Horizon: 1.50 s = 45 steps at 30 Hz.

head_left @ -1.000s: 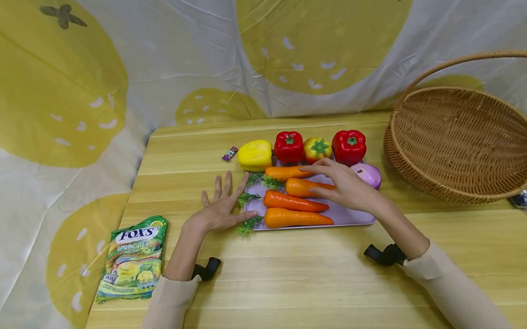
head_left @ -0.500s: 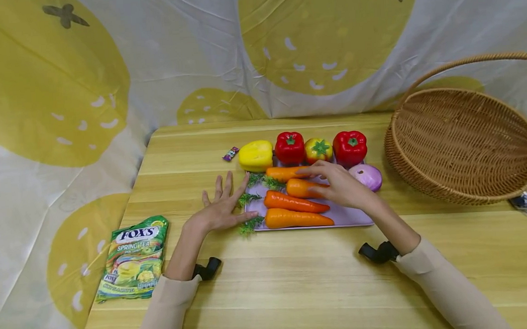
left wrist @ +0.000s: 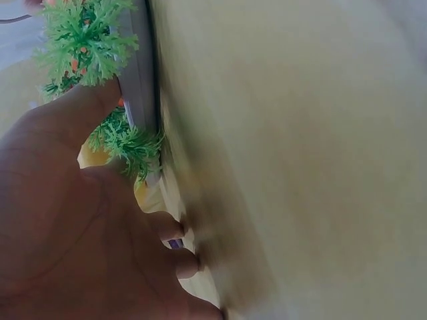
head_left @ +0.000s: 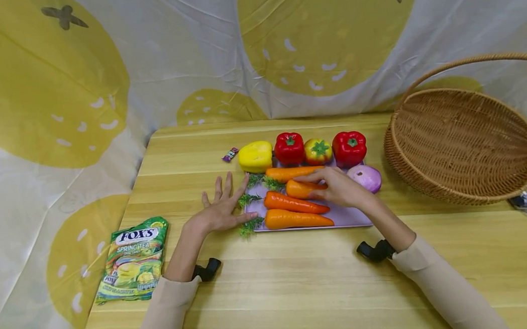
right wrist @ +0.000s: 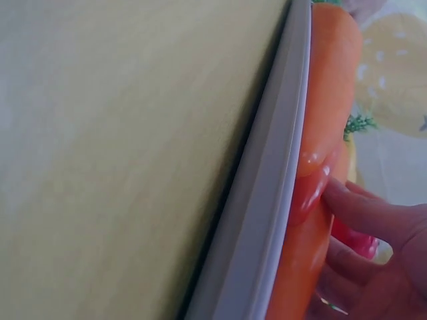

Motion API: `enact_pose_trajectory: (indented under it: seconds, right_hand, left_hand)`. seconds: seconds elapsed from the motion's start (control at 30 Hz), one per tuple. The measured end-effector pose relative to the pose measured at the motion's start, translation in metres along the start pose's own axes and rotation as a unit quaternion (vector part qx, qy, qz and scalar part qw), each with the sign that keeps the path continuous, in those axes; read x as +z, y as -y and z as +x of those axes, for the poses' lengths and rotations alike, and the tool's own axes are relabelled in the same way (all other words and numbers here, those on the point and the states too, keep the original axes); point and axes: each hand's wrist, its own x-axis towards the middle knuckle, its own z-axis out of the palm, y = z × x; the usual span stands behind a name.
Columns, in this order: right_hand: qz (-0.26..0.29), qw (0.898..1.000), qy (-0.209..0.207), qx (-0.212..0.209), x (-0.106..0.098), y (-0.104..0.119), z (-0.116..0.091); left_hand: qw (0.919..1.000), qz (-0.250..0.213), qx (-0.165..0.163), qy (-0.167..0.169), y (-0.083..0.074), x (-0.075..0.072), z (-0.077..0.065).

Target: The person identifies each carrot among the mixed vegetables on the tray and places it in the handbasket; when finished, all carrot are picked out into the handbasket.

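Several orange carrots with green leafy tops lie side by side on a lilac tray (head_left: 353, 219). My right hand (head_left: 339, 186) holds the second carrot from the back (head_left: 297, 188), thumb on its near side and fingers on its far side, covering its tip. Behind it lies another carrot (head_left: 286, 173); in front lie a redder carrot (head_left: 293, 202) and the nearest carrot (head_left: 296, 218). At the tray's left edge, my left hand (head_left: 216, 212) has its fingers spread, its thumb by the carrot tops (left wrist: 127, 143).
Along the tray's back are a yellow pepper (head_left: 255, 156), red peppers (head_left: 289, 149) and a yellow-red tomato (head_left: 318, 151). A purple onion (head_left: 366, 178) sits right, beside a wicker basket (head_left: 461, 142). A candy bag (head_left: 133, 263) lies left, a small wrapped candy (head_left: 230, 154) behind.
My right hand has shifted left and slightly down, from hovering over the back carrots to closing on the second carrot. My left hand has stayed still.
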Motion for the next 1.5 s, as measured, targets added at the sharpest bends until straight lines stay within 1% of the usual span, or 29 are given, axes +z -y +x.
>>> enact_pose_trajectory:
  seconds: [0.1, 0.2, 0.33, 0.47, 0.57, 0.7, 0.8, 0.9, 1.03, 1.13, 1.2, 1.3, 1.37, 1.43, 1.5]
  right_hand:
    - [0.0, 1.0, 0.001, -0.009, -0.001, -0.001, 0.001]
    - [0.0, 1.0, 0.003, -0.017, -0.002, -0.001, 0.001]
    - [0.009, 1.0, 0.001, -0.015, -0.004, 0.001, 0.0]
    - [0.011, 1.0, -0.009, -0.019, -0.008, 0.004, -0.003]
    - [0.019, 0.999, -0.018, -0.023, -0.014, 0.008, -0.008]
    - [0.028, 0.998, -0.034, -0.038, -0.027, 0.016, -0.017]
    - [0.017, 0.997, -0.053, -0.052, -0.041, 0.022, -0.027]
    - [-0.001, 0.996, -0.075, -0.055, -0.058, 0.027, -0.04]
    - [-0.013, 0.993, -0.111, -0.021, -0.085, 0.037, -0.06]
    - [-0.018, 0.989, -0.145, 0.014, -0.106, 0.041, -0.075]
    - [-0.028, 0.986, -0.161, 0.034, -0.121, 0.041, -0.085]
    - [-0.043, 0.982, -0.173, 0.064, -0.145, 0.035, -0.099]
    - [-0.051, 0.98, -0.171, 0.086, -0.16, 0.027, -0.109]
    - [-0.055, 0.979, -0.171, 0.092, -0.175, 0.017, -0.117]
    - [-0.063, 0.978, -0.169, 0.106, -0.189, 0.005, -0.122]
  left_hand:
    - [0.9999, 0.01, -0.003, -0.001, 0.005, 0.002, 0.004]
    - [0.9999, 0.011, -0.006, 0.005, 0.006, 0.003, 0.005]
    - [0.9999, 0.005, -0.008, 0.009, 0.003, 0.0, 0.003]
    - [0.9999, 0.005, -0.009, 0.01, 0.001, -0.001, 0.002]
    - [0.9999, 0.003, -0.008, 0.007, 0.001, -0.001, 0.003]
    - [1.0, -0.002, -0.003, 0.006, 0.0, -0.002, 0.002]
    - [0.9999, -0.003, -0.004, 0.012, -0.004, -0.004, 0.0]
    - [0.9999, -0.002, -0.003, 0.016, -0.011, -0.009, -0.006]
    - [0.9998, -0.002, 0.001, 0.018, -0.017, -0.012, -0.012]
    - [0.9998, -0.002, -0.004, 0.02, -0.013, -0.01, -0.009]
    - [0.9999, -0.004, -0.003, 0.016, -0.008, -0.007, -0.006]
    - [0.9999, 0.0, -0.005, 0.013, -0.002, -0.003, -0.001]
    - [1.0, -0.001, -0.001, 0.009, 0.001, -0.001, 0.001]
    - [1.0, -0.001, -0.001, 0.008, 0.002, -0.001, 0.002]
    - [1.0, -0.002, 0.001, 0.006, 0.003, -0.001, 0.002]
